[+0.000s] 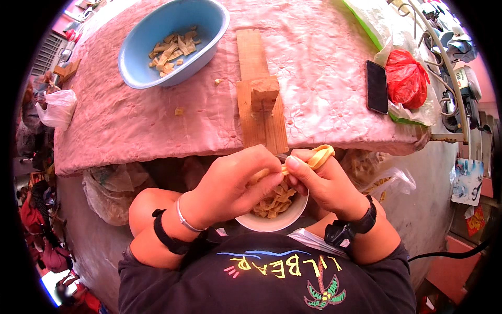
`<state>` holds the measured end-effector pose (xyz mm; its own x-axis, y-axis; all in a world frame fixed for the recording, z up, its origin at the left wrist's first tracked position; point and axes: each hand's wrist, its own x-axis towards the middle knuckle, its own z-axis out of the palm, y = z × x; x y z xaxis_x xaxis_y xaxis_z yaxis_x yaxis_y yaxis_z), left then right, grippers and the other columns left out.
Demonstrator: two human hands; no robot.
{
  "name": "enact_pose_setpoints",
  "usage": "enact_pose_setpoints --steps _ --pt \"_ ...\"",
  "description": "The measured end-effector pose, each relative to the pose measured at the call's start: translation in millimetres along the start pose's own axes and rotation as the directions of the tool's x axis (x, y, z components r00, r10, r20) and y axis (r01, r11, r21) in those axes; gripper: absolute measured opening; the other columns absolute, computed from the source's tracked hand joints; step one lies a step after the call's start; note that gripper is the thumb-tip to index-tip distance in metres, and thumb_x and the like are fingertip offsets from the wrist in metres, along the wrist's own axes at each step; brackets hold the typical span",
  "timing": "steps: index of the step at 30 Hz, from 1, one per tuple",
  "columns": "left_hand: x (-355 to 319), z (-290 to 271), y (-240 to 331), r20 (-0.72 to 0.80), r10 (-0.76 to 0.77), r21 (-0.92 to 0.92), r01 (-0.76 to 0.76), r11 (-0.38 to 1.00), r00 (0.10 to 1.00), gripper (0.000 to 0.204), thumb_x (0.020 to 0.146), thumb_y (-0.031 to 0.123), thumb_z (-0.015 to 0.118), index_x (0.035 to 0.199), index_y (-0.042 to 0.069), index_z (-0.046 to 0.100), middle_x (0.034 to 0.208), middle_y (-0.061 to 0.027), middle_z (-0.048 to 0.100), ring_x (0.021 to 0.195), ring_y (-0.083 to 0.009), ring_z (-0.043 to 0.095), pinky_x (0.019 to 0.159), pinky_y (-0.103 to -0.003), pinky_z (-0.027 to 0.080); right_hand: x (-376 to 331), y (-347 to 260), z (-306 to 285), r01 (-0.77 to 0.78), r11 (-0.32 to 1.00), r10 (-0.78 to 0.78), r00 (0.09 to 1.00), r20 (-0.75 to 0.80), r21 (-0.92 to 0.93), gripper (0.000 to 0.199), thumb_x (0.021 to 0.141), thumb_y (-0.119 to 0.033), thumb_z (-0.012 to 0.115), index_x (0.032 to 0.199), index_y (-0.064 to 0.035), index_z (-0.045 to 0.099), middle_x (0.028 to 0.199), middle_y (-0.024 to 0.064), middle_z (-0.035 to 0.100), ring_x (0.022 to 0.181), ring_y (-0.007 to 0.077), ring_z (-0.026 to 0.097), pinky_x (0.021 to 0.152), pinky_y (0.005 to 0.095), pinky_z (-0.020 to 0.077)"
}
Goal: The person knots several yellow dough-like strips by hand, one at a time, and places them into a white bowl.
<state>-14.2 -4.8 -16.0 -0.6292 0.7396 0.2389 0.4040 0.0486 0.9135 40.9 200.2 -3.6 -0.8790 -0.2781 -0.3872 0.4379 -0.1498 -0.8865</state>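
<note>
My left hand (243,175) and my right hand (327,180) are close together above my lap, at the near edge of the table. Both are closed on a pale yellow, soft-looking strip (321,156). One end of it loops up over the right hand's fingers, and the rest runs between the two thumbs. Part of the strip is hidden by the left fingers. Directly beneath the hands, a white bowl (272,226) in my lap holds many short tan strips (276,204). Just beyond the fingers stands a wooden stand (272,137) with an upright block.
On the pink quilted tablecloth (183,123), a blue basin (128,65) with similar tan strips stands far left. At right lie a black phone (376,86) and a red plastic bag (407,78), beside a metal rack (463,110). Clear plastic bags (112,193) sit under the table.
</note>
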Motion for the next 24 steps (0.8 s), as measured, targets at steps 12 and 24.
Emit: enact_pose_setpoints --steps 12,24 --pt "-1.8 -16.6 -15.0 -0.219 -0.264 -0.480 0.132 0.867 0.939 0.022 0.090 0.002 0.065 0.109 0.003 0.055 0.087 -0.0017 0.059 0.082 -0.0083 0.058 0.074 -0.022 0.047 4.5 10.3 -3.8 -0.083 0.995 0.087 0.992 -0.094 0.049 0.036 0.102 -0.030 0.052 0.076 -0.0060 0.056 0.063 -0.0043 0.049 0.054 0.0045 0.044 0.050 0.0203 0.0361" --pt "-1.3 4.5 -8.8 -0.065 -0.378 -0.342 0.335 0.878 0.924 0.034 0.090 0.008 0.069 0.119 0.004 0.052 0.096 -0.0040 0.062 0.087 -0.0085 0.059 0.072 -0.025 0.049 26.8 10.8 -8.5 0.222 0.925 -0.260 0.962 -0.087 -0.307 0.025 0.087 -0.021 0.074 0.095 -0.0009 0.061 0.083 0.0051 0.064 0.078 0.0098 0.060 0.071 0.0263 0.0496"
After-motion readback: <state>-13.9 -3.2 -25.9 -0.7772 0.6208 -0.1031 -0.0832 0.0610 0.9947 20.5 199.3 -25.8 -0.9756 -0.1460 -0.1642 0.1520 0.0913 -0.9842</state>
